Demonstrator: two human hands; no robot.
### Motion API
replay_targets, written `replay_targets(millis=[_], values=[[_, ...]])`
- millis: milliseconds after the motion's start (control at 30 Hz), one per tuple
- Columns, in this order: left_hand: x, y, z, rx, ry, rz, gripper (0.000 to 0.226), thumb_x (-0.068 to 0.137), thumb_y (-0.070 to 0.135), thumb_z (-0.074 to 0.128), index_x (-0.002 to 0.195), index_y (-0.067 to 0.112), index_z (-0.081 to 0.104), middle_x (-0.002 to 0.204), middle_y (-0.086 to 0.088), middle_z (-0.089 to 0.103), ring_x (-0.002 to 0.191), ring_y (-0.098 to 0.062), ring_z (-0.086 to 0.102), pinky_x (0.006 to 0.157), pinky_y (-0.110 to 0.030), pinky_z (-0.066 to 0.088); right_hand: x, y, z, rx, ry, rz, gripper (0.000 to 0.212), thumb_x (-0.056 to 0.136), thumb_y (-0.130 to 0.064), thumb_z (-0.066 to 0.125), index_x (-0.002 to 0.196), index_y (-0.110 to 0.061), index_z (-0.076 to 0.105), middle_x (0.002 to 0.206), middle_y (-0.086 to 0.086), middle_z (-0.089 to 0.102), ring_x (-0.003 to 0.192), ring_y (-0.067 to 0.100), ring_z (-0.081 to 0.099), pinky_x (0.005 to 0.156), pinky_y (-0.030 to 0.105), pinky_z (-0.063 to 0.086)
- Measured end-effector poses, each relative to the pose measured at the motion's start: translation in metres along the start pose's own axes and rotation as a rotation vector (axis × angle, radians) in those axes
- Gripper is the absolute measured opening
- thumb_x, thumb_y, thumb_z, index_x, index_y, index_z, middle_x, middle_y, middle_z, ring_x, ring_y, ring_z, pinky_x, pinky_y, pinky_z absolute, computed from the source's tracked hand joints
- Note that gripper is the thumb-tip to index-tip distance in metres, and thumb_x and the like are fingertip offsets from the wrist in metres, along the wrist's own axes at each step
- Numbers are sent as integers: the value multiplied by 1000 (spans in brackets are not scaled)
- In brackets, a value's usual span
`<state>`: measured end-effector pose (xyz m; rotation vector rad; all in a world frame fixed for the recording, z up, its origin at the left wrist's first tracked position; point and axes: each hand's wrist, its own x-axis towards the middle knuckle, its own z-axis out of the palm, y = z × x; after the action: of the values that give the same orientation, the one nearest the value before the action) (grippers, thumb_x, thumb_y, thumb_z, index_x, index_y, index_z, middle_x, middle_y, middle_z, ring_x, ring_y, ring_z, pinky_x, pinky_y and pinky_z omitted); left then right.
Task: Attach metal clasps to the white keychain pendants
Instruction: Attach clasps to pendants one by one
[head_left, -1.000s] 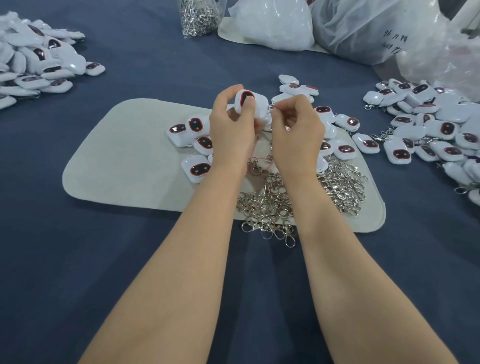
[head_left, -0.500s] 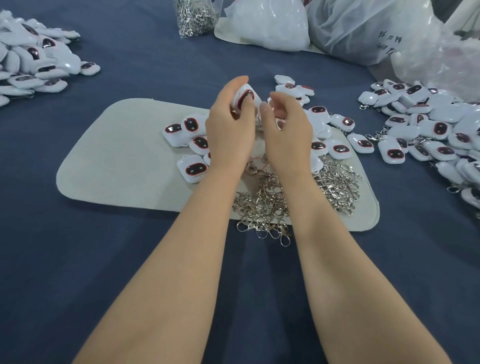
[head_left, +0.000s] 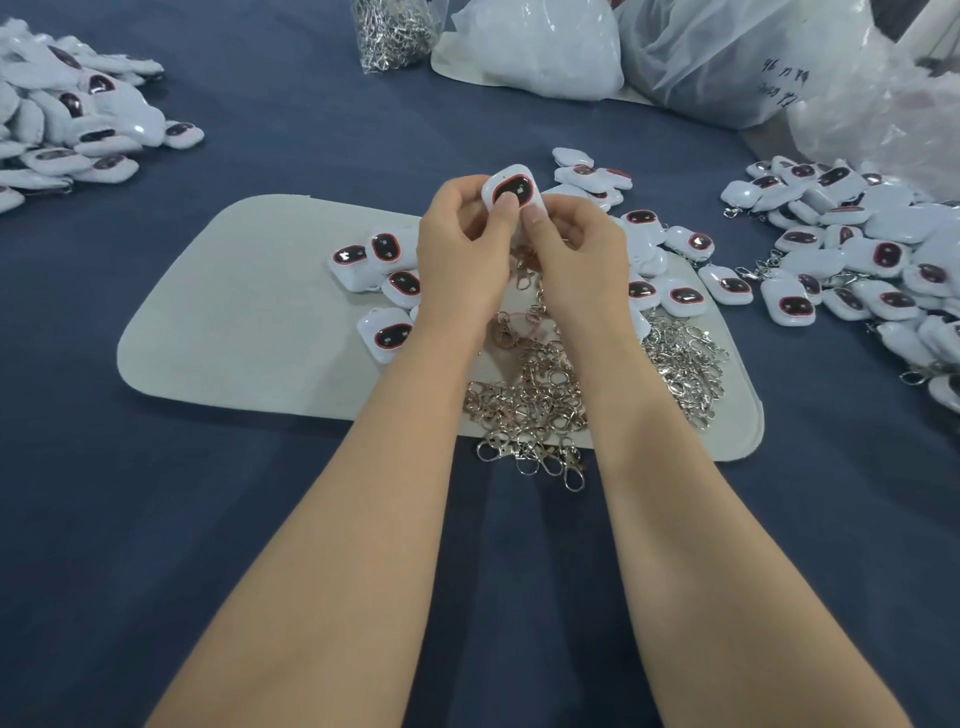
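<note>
The left hand (head_left: 462, 260) and the right hand (head_left: 576, 254) are both pinching one white rounded plastic pendant (head_left: 511, 189), its dark oval face showing, above the beige felt mat (head_left: 234, 312), beyond the pile of silver metal clasps (head_left: 530, 400).

- The white pendants (head_left: 685, 297) look like glossy plastic, with shiny dark windows rimmed in red.
- The clasps (head_left: 530, 400) are bright, polished metal.
- The mat (head_left: 249, 322) is pale, matt felt-like cloth.
- The surface (head_left: 156, 519) wears matt dark-blue fabric.
- The bags (head_left: 727, 57) are thin, crinkled translucent plastic.
</note>
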<state>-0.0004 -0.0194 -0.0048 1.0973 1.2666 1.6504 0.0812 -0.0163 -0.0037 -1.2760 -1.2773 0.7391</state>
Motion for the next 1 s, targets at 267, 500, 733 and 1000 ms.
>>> replay_targets(millis=[267,500,733,1000], values=[[-2,1,1,25,0,46,8,91,13,59,98,15,57,91,5,65,84,-4,62,71,-11,47,-1,0,1,14,-16,19,6,92,-16,58,95,-13,62,97,10,69,94,24,65,90,45,51],[-1,1,0,61,81,33,18,85,17,66,84,26,50,86,7,61,78,-5,58,66,-9,45,-2,1,1,-90,-77,-38,6,92,-17,58,95,-13,62,92,2,68,91,20,65,88,42,51],[-2,2,0,-20,44,-6,17,87,15,66,84,23,51,82,8,62,71,0,59,62,-8,45,-1,3,-1,-86,-95,-80,5,91,-12,58,96,-13,59,87,1,66,88,21,65,86,38,52],[-1,2,3,47,-21,37,26,90,16,63,114,5,62,109,-5,68,100,-9,64,92,-26,51,-2,7,1,-195,9,-104,9,92,-19,57,93,-15,50,73,-15,54,61,-4,50,61,10,41]])
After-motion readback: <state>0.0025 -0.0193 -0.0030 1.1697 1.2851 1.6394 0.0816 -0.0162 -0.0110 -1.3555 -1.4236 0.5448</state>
